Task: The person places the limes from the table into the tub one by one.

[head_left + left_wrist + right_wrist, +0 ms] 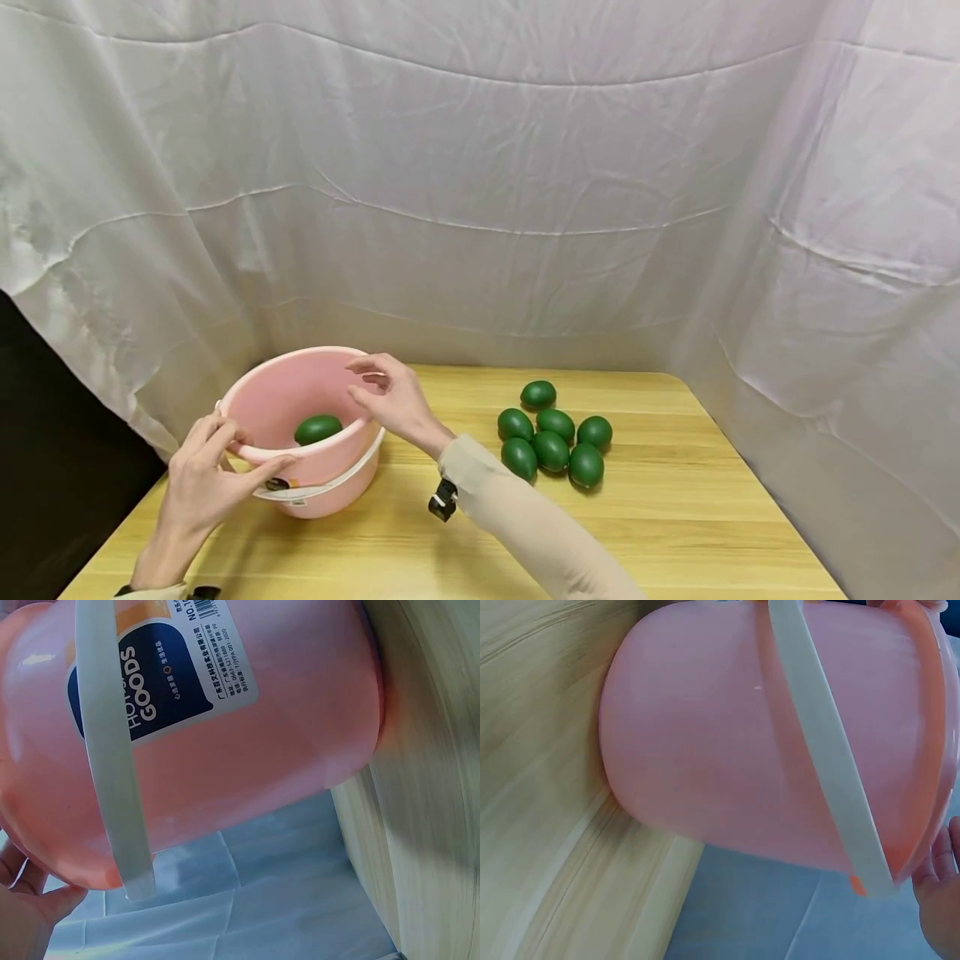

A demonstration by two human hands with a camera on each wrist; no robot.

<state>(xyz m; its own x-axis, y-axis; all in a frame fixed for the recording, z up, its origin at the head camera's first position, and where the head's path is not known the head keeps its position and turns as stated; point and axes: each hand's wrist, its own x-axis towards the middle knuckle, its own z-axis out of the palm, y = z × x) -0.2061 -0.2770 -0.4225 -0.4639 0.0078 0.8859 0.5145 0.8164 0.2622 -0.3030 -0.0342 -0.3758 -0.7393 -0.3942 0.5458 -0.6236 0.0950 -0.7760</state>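
Observation:
A pink bucket [330, 487] with a white handle [375, 454] stands tilted on the left of the table. Inside it lies one dark green oval fruit [318, 429], avocado-like and smooth. My left hand [202, 479] grips the near-left rim, thumb outside and fingers over the edge. At the right rim, my right hand [401, 404] reaches over the opening, its thumb and fingers loosely curved with a gap and no fruit between them. In the right wrist view, that hand [939, 900] is beside the rim; whether it touches is hard to tell.
Several more green oval fruits [551, 450] lie grouped on the wooden table [675, 517], right of the bucket. A pale cloth curtain [487, 275] hangs behind and at both sides. The bucket's printed label [180, 675] faces the left wrist camera.

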